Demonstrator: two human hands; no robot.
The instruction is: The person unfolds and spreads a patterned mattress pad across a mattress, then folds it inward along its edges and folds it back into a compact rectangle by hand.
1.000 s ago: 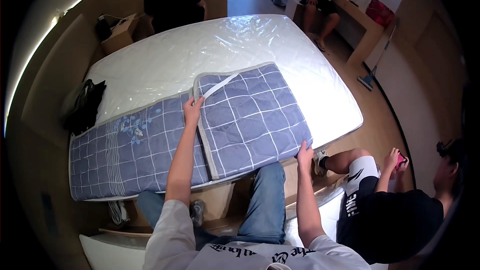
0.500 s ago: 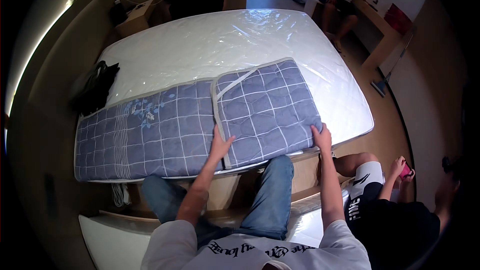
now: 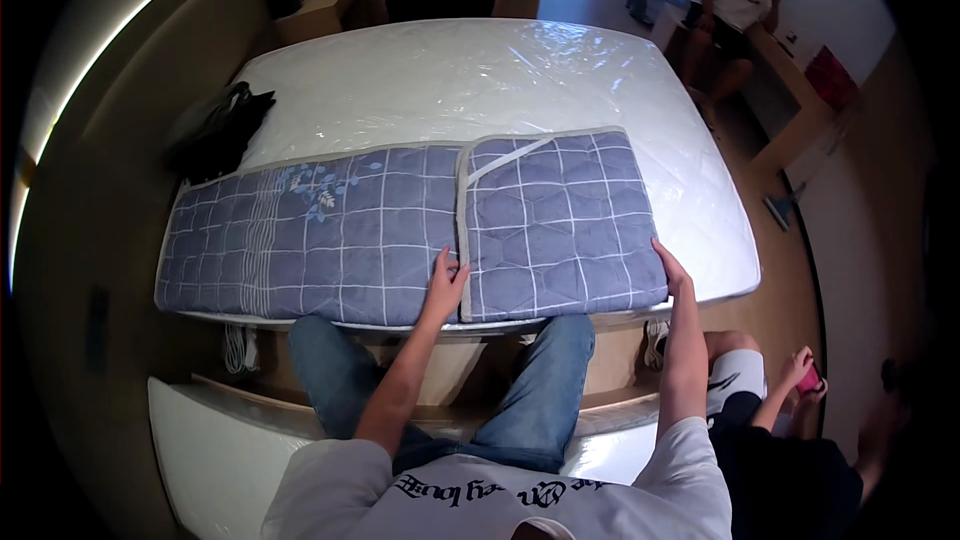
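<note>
A grey-blue quilted mattress pad (image 3: pixel 345 230) with white grid lines and a leaf pattern lies along the near side of a large mattress (image 3: pixel 400 80) in clear plastic. Its right part is doubled back as a folded section (image 3: pixel 560 220), with a pale binding and a white strap (image 3: pixel 508 162) across its upper left corner. My left hand (image 3: pixel 447 287) rests at the lower left edge of this fold, thumb and fingers apart. Against the fold's right edge lies my right hand (image 3: pixel 676 268), its fingers stretched out and touching the pad.
A dark bag-like bundle (image 3: pixel 222 130) sits at the mattress's left edge. Behind me is a second plastic-wrapped mattress (image 3: pixel 215 455). A person with a pink phone (image 3: pixel 810 378) sits close at my right; others are at the far side. A broom-like tool (image 3: pixel 780 208) leans by the right wall.
The view has shifted, so the scene sits further right. The folded section's slant has lessened, leaving it squarer with the near edge. My right hand's fingers have straightened along its right edge.
</note>
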